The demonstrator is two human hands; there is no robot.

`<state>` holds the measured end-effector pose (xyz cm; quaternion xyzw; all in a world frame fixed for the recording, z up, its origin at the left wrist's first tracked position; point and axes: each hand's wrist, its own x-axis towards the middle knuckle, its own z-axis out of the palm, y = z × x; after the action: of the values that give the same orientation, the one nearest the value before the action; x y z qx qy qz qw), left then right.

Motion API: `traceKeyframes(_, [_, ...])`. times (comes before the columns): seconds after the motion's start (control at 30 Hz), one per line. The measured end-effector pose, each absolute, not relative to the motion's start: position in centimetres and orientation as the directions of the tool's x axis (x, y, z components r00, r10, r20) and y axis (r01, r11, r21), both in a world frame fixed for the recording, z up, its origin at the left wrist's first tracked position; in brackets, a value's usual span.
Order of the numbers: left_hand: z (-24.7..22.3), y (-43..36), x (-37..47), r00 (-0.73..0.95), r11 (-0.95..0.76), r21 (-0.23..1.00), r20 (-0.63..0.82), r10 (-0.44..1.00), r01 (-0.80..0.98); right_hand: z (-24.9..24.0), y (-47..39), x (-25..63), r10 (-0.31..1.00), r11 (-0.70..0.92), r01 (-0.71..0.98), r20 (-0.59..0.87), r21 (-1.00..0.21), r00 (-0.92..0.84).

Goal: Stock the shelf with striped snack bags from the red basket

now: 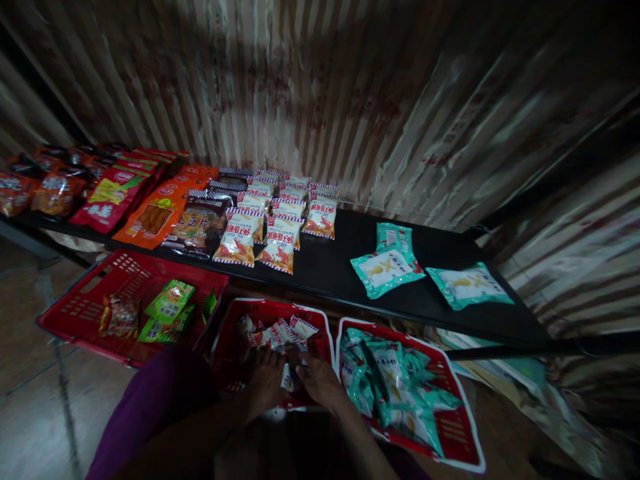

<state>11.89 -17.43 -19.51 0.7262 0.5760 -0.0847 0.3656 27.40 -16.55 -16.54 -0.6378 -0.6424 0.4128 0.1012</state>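
White-and-red snack bags (280, 331) lay in the middle basket (277, 304), where your left hand (267, 375) and right hand (320, 380) were both down over its near part, though the dim view could not tell whether either had closed on a bag. Matching bags (283, 240) lay in overlapping rows on the black shelf (330, 267) beyond, so that kind looked partly laid out, with the basket's share left. Farther out, three teal bags (385, 270) lay on the shelf against many in the right basket (455, 430), and the left basket (115, 273) held green packets (170, 300) with no visible match up there.
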Motion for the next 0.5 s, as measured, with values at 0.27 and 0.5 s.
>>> traceKeyframes(0.27, [-18.7, -15.2, 11.0, 0.225, 0.028, 0.515, -0.422, 0.878, 0.857, -18.1, -16.1, 27.6, 0.911, -0.25, 0.601, -0.394, -0.759, -0.119])
traceKeyframes(0.5, [-12.6, -13.9, 9.0, -0.026, 0.273, 0.658, -0.36, 0.933, 0.702, -17.0, -18.2, 25.4, 0.932, -0.359, 0.279, -0.359, -0.891, 0.054])
